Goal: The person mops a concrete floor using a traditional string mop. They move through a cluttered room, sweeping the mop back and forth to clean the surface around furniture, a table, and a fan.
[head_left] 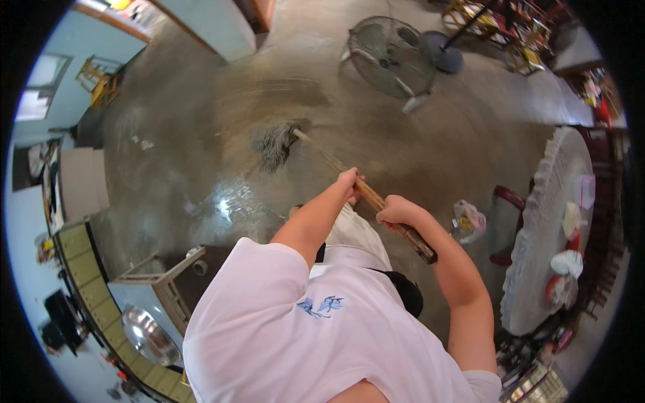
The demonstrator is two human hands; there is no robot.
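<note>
A string mop with a long wooden handle (329,158) slants across the middle of the view. Its grey stringy head (274,145) rests on the wet concrete floor (175,161) ahead of me. My left hand (351,183) is wrapped round the handle about midway along. Closer to my body and further right, my right hand (396,211) grips the handle near its thick dark end. Part of each hand's fingers is hidden behind the handle or the hand itself.
A large pedestal fan (390,60) lies on the floor at the far right. A cloth-covered table (537,269) stands on the right, a plastic bag (469,220) on the floor near it. At lower left is a cabinet (144,295) with a metal bowl (149,336).
</note>
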